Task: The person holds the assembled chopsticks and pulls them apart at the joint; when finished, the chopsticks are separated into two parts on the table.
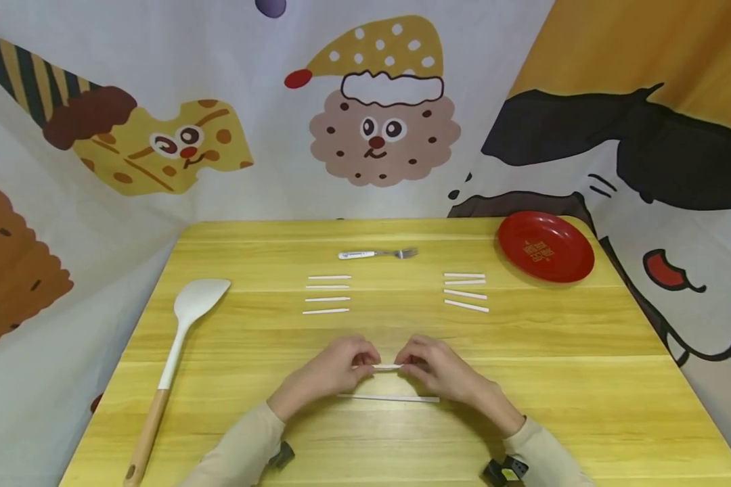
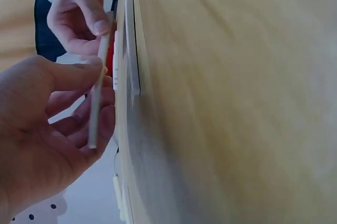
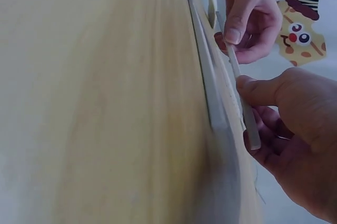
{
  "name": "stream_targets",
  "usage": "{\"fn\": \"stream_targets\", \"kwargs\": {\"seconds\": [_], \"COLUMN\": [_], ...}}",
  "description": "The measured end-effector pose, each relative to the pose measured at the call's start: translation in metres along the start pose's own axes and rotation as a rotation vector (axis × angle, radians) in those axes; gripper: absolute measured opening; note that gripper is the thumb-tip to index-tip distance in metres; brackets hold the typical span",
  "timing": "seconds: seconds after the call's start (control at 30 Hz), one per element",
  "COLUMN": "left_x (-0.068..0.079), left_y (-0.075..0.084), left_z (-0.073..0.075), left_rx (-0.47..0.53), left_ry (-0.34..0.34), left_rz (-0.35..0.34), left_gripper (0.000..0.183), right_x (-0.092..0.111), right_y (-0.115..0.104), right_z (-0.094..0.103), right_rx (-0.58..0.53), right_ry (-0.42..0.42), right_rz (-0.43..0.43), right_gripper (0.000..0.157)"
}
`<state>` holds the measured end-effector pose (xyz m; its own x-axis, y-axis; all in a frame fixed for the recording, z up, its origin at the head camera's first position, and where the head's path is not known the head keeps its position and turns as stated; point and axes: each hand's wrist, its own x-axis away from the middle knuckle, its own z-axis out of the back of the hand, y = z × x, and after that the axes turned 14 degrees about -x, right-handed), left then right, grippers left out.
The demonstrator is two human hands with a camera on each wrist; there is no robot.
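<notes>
Left hand (image 1: 341,365) and right hand (image 1: 441,370) pinched one stick (image 1: 387,366), fingers curled — well apart from the spatula (image 1: 169,370) and the counter (image 1: 572,385)'s far edge.

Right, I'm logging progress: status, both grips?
Left grip, right grip: pinching one white stick, held above the table. Loose stick lying nearby, seemingly not blocking.

The head view is bright and evenly lit, with a pale sheen mid-frame on the table (image 1: 402,331) and soft, faint shadows near the left hand (image 1: 340,365) and right hand (image 1: 441,368). Both wrist views are dimmer and hazier, wood grain smeared, a brownish shadow low in each frame. Along the table's edge there, detail looks soft, perhaps from blur.
</notes>
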<state>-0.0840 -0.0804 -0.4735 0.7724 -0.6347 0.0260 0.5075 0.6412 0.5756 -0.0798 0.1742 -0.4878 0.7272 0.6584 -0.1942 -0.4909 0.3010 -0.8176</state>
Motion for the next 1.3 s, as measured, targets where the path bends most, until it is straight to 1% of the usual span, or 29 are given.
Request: {"fn": "stream_targets", "kwargs": {"seconds": [0.17,0.33,0.5,0.7,0.97,1.2,1.3], "left_x": [0.0,0.001,0.001,-0.003,-0.005,-0.007,-0.007], "left_y": [0.0,0.003,0.01,0.021,0.031,0.034,0.033], "left_z": [0.004,0.013,0.026,0.039,0.046,0.047,0.046], "left_rx": [-0.029,-0.069,-0.093,-0.128,-0.189,-0.219,-0.239], "left_ry": [0.066,0.116,0.188,0.272,0.33,0.35,0.38], "left_rz": [-0.013,-0.043,-0.077,-0.117,-0.114,-0.111,-0.109], "left_gripper": [0.01,0.009,0.008,0.006,0.007,0.005,0.005], "right_x": [-0.005,-0.012,-0.02,-0.029,-0.036,-0.039,-0.042], "right_y": [-0.004,-0.009,-0.017,-0.027,-0.036,-0.039,-0.039], "right_z": [0.001,0.004,0.01,0.016,0.019,0.02,0.022], "right_rx": [0.011,0.017,0.028,-0.026,-0.036,-0.033,-0.031], "right_ry": [0.055,0.093,0.124,0.149,0.185,0.208,0.217], "right_rz": [0.034,0.087,0.138,0.207,0.257,0.291,0.303], "right_gripper": [0.012,0.015,0.019,0.021,0.018,0.012,0.012]}}
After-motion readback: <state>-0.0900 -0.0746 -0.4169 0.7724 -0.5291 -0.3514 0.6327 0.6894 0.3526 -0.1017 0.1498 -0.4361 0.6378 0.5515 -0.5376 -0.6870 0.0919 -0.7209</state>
